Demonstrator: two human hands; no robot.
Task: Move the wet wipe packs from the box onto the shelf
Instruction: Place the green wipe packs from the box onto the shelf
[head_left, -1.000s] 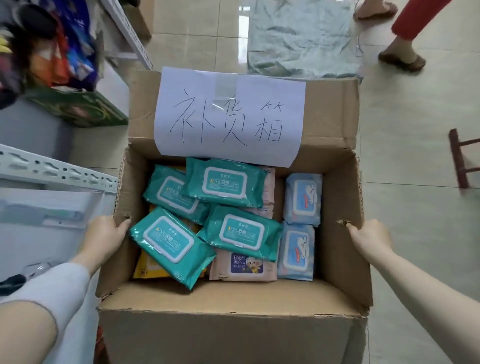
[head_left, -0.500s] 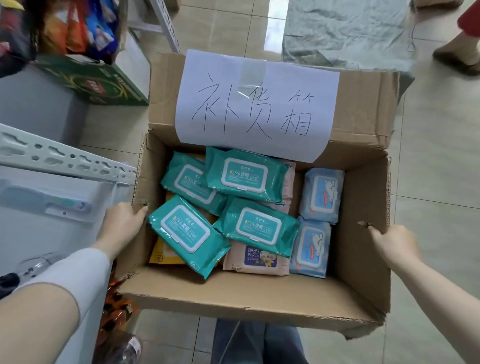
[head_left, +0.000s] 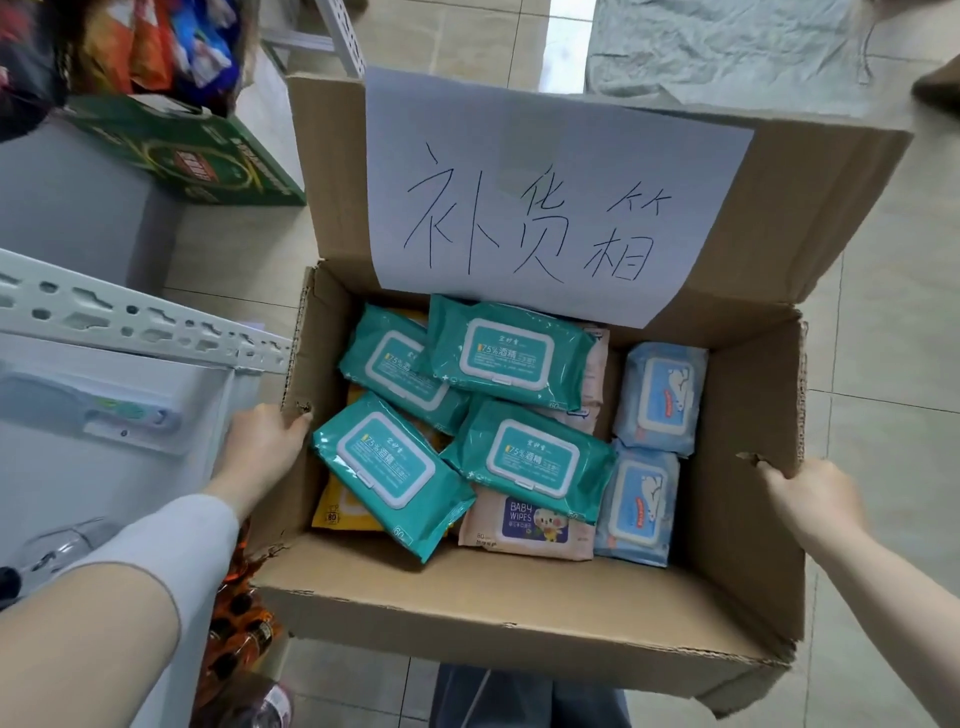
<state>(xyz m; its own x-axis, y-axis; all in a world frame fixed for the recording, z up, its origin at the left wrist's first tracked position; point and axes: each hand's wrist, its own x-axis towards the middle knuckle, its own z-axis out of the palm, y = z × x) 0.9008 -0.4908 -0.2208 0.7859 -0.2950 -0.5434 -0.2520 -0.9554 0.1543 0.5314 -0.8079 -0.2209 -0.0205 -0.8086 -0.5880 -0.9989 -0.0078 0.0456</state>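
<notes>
— What's over on your left?

— The white metal shelf. Its perforated rail ends just beside the left wall of the box. Behind the shelf, a green carton lies on a grey surface, with bright snack bags above it.

— And your hands?

— They're well apart, one on each side of the box. My left hand grips the left wall with the thumb hooked over the rim. The wall hides my fingers.

— Where are the wipes?

— All of them are inside the box. Four teal packs lie on top, overlapping, with their lids up. A yellow pack peeks out from under the near-left one. A pink pack marked "BABY WIPES" lies under the teal ones on my side. Two blue packs sit along the right wall, one behind the other.

— Is there anything on the box itself?

— A paper sheet with large handwritten characters is stuck to the raised far flap.

— And on the right?

— My right hand is clamped on the right wall at its torn upper edge, thumb on top. I can't see those fingers either. Past it is the tiled floor, and a crumpled grey cloth lies beyond the far flap.
</notes>
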